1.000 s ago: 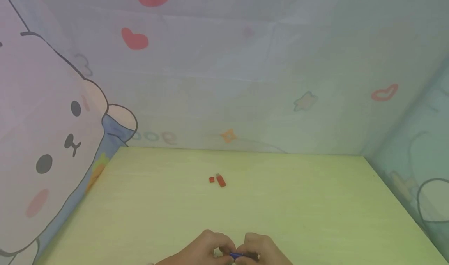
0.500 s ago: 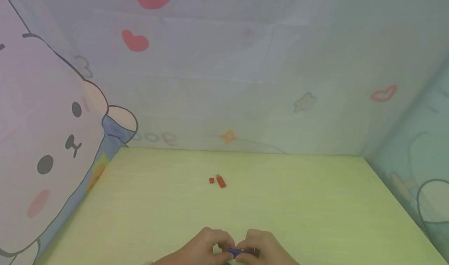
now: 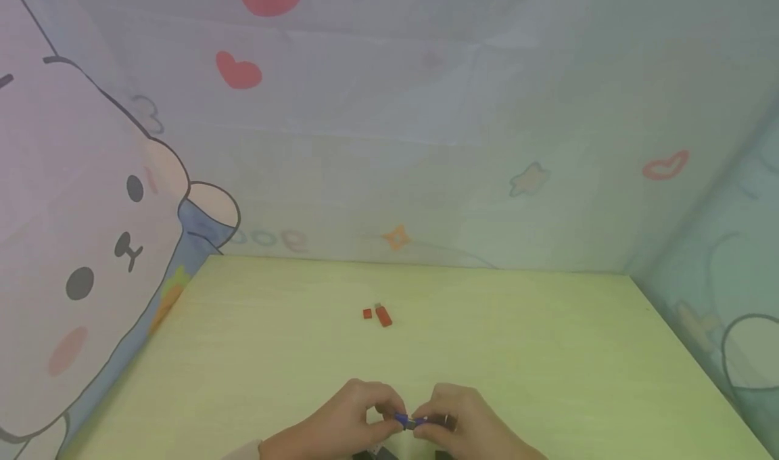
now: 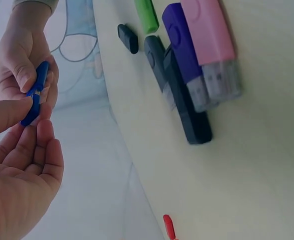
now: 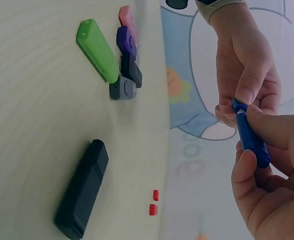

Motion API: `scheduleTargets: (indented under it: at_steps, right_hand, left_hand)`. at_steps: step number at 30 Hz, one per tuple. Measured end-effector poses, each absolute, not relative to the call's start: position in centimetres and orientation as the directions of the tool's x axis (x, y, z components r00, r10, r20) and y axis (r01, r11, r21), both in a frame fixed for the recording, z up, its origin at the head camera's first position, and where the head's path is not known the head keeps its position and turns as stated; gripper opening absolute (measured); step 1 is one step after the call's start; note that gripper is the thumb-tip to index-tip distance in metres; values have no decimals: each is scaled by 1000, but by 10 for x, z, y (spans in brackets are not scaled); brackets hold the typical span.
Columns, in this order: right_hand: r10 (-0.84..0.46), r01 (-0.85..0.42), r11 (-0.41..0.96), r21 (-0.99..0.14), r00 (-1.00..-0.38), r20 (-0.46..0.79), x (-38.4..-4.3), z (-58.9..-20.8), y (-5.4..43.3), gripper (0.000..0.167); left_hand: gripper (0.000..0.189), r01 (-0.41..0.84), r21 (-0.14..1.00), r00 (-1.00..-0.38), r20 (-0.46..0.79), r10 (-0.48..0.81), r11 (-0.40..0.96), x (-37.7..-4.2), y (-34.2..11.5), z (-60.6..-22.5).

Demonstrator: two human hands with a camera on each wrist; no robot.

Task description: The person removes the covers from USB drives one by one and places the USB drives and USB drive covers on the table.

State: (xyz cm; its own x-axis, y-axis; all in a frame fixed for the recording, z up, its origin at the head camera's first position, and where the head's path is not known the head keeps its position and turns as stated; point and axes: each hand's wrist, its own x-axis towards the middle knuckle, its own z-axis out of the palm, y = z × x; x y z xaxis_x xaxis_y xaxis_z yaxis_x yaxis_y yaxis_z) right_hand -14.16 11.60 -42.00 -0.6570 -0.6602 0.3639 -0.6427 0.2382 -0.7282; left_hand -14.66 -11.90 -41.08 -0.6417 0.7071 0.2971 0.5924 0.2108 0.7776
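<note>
A blue USB stick (image 5: 253, 142) is between my two hands, above the table. My left hand (image 3: 356, 412) pinches its blue cap (image 4: 32, 114) with thumb and fingertips. The stick's body is gripped in my right hand (image 3: 459, 416), thumb on top and fingers curled beneath. A short strip of the metal connector (image 4: 37, 92) shows between cap and body in the left wrist view. Farther back on the table lies a red USB stick (image 3: 383, 315), its connector bare, with a small red cap (image 3: 367, 314) beside it.
Near the hands lie a green stick (image 5: 97, 50), purple (image 4: 181, 42) and pink USB sticks (image 4: 209, 32), and several dark ones. A separate black stick (image 5: 82, 192) lies on the right side. A printed cloth (image 3: 389, 108) stands behind the table (image 3: 517, 338).
Both hands have moved slightly forward, away from the body. Cap and body of the blue stick have come apart a little. Dark sticks now show at the head view's bottom edge.
</note>
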Motion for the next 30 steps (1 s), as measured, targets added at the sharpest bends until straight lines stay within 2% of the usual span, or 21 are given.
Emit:
scheduleTargets:
  at_steps: [6, 17, 30]
  right_hand:
    - [-628, -646, 275, -712, -682, 376, -147, -409, 119, 14]
    - [-572, -529, 384, -756, -780, 255, -164, -385, 131, 15]
    - [-529, -467, 425, -775, -823, 206, -187, -360, 139, 16]
  left_hand:
    - [4, 599, 760, -667, 301, 682, 251, -152, -122, -400]
    - [4, 586, 754, -700, 286, 655, 297, -167, -125, -378]
    - [2, 588, 713, -731, 265, 629, 382, -189, -124, -346]
